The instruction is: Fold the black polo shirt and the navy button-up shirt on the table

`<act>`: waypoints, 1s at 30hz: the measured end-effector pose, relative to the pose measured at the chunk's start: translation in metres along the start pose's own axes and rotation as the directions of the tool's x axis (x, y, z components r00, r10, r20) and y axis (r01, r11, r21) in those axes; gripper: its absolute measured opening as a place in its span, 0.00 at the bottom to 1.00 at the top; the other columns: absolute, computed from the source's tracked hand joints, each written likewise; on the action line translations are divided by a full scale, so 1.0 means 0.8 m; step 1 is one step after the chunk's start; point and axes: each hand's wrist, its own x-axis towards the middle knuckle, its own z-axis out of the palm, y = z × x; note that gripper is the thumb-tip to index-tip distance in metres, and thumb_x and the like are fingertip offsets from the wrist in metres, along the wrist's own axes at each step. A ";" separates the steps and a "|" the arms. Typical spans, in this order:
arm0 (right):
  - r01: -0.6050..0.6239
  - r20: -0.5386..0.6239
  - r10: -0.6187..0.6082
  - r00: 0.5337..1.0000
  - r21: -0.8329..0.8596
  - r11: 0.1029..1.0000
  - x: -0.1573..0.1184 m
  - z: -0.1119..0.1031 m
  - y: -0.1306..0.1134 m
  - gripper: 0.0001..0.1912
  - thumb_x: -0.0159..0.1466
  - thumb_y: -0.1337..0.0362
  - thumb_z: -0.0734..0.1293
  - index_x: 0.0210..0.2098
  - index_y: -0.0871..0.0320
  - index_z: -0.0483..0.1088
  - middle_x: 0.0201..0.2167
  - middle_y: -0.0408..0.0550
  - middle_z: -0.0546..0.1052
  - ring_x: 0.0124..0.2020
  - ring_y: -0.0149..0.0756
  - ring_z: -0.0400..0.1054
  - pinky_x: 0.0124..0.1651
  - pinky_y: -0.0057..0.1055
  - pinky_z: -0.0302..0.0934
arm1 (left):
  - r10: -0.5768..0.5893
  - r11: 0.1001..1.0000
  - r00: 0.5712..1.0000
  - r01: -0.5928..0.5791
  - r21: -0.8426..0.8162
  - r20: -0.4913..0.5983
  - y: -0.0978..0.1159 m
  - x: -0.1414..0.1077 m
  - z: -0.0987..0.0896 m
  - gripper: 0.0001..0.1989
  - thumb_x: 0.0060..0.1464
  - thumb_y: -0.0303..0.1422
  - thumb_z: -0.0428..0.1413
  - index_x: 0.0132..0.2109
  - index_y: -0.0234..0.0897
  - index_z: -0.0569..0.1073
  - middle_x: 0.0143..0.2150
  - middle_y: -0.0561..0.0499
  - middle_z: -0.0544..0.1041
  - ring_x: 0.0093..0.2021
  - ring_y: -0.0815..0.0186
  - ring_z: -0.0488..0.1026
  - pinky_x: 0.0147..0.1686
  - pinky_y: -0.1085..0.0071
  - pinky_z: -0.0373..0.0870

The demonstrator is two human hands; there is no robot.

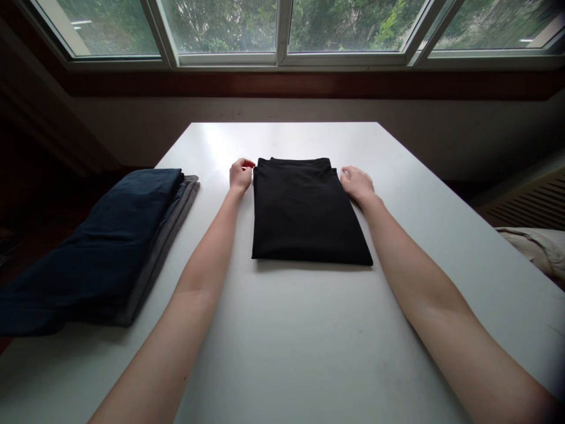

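A black folded garment [304,212] lies flat in the middle of the white table [286,330]. My left hand [241,175] pinches its far left corner with curled fingers. My right hand [356,184] grips the far right corner the same way. Both forearms stretch forward along the garment's two sides. The cloth lies smooth, with its near edge straight.
A stack of folded clothes sits at the table's left edge: a dark navy piece [97,247] on top of a grey one [165,235]. A window [282,26] runs along the far wall. Pale cloth [536,247] lies off the table at right.
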 end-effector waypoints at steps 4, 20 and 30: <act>0.003 -0.006 -0.003 1.000 -0.001 1.000 -0.001 -0.001 -0.001 0.19 0.64 0.64 0.56 0.49 0.56 0.71 0.52 0.56 0.75 0.54 0.48 0.66 0.58 0.46 0.56 | -0.003 1.000 1.000 0.003 -0.003 0.005 0.000 0.000 0.000 0.14 0.45 0.16 0.47 0.30 0.37 0.74 0.33 0.50 0.76 0.39 0.64 0.73 0.41 0.67 0.68; 0.004 -0.004 -0.004 1.000 -0.019 1.000 -0.002 -0.002 -0.002 0.19 0.64 0.64 0.56 0.50 0.57 0.71 0.52 0.56 0.74 0.55 0.47 0.66 0.58 0.45 0.56 | -0.013 1.000 1.000 0.013 -0.008 0.013 0.001 -0.001 -0.001 0.13 0.44 0.17 0.48 0.30 0.37 0.73 0.34 0.49 0.76 0.38 0.65 0.72 0.42 0.66 0.67; 0.005 -0.017 -0.005 1.000 0.020 1.000 -0.003 -0.003 -0.002 0.19 0.63 0.64 0.56 0.49 0.56 0.71 0.51 0.55 0.75 0.54 0.49 0.65 0.58 0.47 0.56 | -0.011 1.000 1.000 0.011 0.006 0.010 0.001 -0.002 -0.001 0.14 0.43 0.18 0.47 0.30 0.38 0.73 0.34 0.51 0.77 0.39 0.64 0.73 0.41 0.68 0.69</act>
